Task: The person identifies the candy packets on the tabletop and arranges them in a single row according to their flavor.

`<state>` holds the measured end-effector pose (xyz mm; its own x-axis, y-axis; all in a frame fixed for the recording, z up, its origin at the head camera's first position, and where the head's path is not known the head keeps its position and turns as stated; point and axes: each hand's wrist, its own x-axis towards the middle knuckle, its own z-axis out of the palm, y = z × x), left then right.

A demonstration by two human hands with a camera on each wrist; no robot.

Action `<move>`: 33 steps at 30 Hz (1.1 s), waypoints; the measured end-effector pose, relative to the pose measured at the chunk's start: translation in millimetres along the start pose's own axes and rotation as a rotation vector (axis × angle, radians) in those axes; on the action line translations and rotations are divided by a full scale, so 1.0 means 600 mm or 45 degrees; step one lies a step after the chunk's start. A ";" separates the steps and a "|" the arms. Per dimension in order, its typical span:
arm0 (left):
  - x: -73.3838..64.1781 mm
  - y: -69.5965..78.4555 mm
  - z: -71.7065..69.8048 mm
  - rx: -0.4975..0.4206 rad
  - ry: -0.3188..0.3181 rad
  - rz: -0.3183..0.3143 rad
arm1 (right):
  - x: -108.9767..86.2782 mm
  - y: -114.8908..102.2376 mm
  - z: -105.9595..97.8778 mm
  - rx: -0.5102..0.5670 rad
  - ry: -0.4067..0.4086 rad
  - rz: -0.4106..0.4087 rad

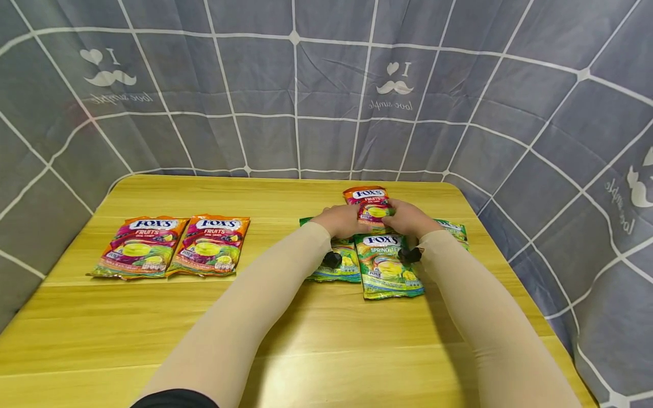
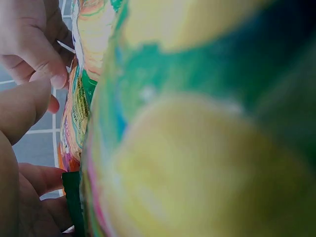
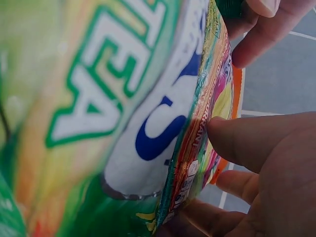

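A red and orange Fox's Fruits candy packet (image 1: pixel 371 199) lies at the back, its lower end among green Spring Tea packets. My left hand (image 1: pixel 340 220) is at its left side; in the left wrist view the fingers (image 2: pixel 42 178) extend beside a green packet edge, with the thumb apart from the packet. My right hand (image 1: pixel 409 218) holds the right side, the thumb (image 3: pixel 237 136) pressed on the front and the other fingers at the edge. A Spring Tea packet (image 1: pixel 389 272) lies in front, between a green packet (image 1: pixel 340 269) and another (image 1: pixel 454 231) partly hidden by the right hand.
Two more Fox's Fruits packets, one at the far left (image 1: pixel 143 249) and one beside it (image 1: pixel 209 246), lie side by side on the wooden table (image 1: pixel 326 362). A grey checked curtain (image 1: pixel 326 85) hangs behind and around the table's edges.
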<state>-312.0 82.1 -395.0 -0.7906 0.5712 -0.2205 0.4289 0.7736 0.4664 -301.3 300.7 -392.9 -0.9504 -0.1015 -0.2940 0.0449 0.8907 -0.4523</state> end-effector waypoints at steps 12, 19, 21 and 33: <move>0.000 -0.003 0.001 -0.098 0.003 0.009 | 0.000 0.002 0.000 -0.059 0.088 -0.027; 0.002 0.001 -0.002 -0.076 0.027 -0.001 | -0.004 0.001 -0.004 -0.048 0.147 -0.015; 0.002 0.002 -0.003 -0.073 0.036 0.001 | -0.006 0.000 -0.005 -0.041 0.165 -0.010; 0.000 0.005 -0.011 -0.116 0.148 -0.019 | -0.013 -0.005 -0.011 0.158 0.287 0.039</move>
<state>-313.2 82.7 -387.9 -0.8439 0.5205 -0.1298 0.3798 0.7506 0.5407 -295.8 301.8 -383.9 -0.9920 0.0386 -0.1202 0.0989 0.8292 -0.5502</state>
